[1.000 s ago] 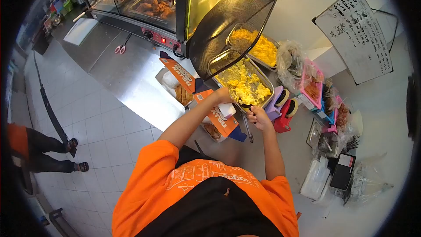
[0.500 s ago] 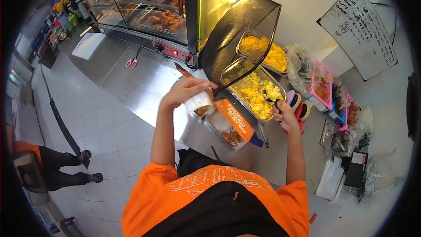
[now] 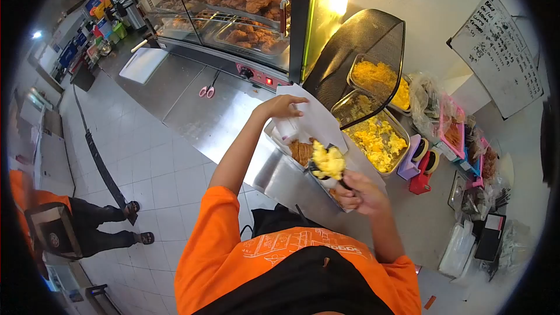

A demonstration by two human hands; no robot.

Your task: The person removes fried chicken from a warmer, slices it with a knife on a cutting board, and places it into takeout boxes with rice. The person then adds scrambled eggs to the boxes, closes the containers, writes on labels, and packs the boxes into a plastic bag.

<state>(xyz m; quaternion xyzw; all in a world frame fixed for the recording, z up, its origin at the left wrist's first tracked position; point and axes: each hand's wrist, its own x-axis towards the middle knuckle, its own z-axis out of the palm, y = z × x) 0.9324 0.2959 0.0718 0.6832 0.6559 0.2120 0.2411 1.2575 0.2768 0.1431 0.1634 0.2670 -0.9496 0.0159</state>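
Note:
My right hand [image 3: 368,193] is closed round the black handle of a serving spoon, which carries a heap of scrambled egg [image 3: 328,161]. The spoon hangs above an open takeaway box [image 3: 273,134] holding sliced fried cutlet [image 3: 301,153]. My left hand [image 3: 286,107] grips the box's white flap at the upper left, its fingers bent over the edge. The raised white lid [image 3: 318,115] leans back toward the egg trays. Behind it, a metal tray of scrambled egg [image 3: 379,143] is partly under a black mesh cover [image 3: 350,46].
A second tray [image 3: 379,81] with yellow shreds stands behind. Tape dispensers [image 3: 421,181] and pink baskets [image 3: 452,122] are to the right. At the left are a heated display case [image 3: 233,23], scissors [image 3: 207,90] and a white cutting board [image 3: 143,65]. Another person [image 3: 87,216] stands at far left.
My right hand has brought the spoon with egg from the tray to above the box. The box lid has swung from showing its orange outside to its white inside. My left hand has shifted right.

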